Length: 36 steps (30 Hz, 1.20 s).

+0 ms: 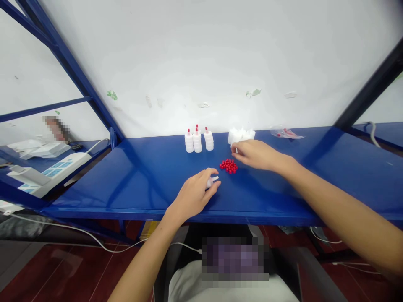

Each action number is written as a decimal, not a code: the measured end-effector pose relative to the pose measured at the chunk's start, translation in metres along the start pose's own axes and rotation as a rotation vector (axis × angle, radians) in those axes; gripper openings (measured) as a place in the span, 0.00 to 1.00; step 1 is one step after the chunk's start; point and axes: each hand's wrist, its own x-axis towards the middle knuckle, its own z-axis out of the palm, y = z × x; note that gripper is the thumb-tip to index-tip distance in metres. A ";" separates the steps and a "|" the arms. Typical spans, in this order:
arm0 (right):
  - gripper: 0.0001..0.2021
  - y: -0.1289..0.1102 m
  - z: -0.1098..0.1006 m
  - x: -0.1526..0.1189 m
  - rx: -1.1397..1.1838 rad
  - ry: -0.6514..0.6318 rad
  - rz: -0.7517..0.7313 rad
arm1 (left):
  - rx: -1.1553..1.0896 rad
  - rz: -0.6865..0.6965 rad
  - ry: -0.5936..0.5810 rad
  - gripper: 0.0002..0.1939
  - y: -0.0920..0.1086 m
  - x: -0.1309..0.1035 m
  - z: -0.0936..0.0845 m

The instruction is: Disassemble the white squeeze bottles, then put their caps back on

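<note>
My left hand (200,188) is wrapped round a small white squeeze bottle (210,182), whose pale nozzle points to the right and has no red cap on it. My right hand (250,153) is closed in front of a cluster of white bottles (242,134). A bit of white shows at its fingertips, too small to name. Between the hands lies a loose pile of small red caps (229,166). Further back to the left stand several white bottles (197,141) with red caps on their nozzles, upright and close together.
A clear plastic bag (286,133) with red bits inside lies at the back right of the blue table (141,176). Blue metal posts flank the table. A white power strip (59,170) sits on the left. A white cable (103,246) runs below the table edge.
</note>
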 end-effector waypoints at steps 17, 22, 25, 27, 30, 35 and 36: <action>0.09 -0.014 0.005 0.003 0.181 0.472 -0.001 | -0.108 -0.135 0.073 0.09 -0.001 0.002 0.001; 0.12 0.021 -0.002 0.008 -0.023 0.417 0.375 | -0.100 -0.088 0.061 0.10 -0.001 0.002 0.000; 0.15 0.028 0.002 0.009 -0.053 0.337 0.448 | -0.089 -0.059 0.055 0.10 0.001 0.002 -0.001; 0.16 0.030 0.005 0.011 -0.068 0.310 0.467 | -0.062 -0.049 0.045 0.10 0.003 0.002 -0.002; 0.19 0.030 0.005 0.011 -0.056 0.316 0.451 | -0.009 -0.048 0.038 0.11 0.004 0.002 -0.003; 0.18 -0.003 0.000 0.004 0.147 0.296 0.135 | 0.035 -0.061 0.056 0.09 0.003 0.001 -0.001; 0.19 -0.014 0.002 0.002 0.223 0.252 0.046 | 0.041 -0.064 0.059 0.08 0.002 0.001 0.000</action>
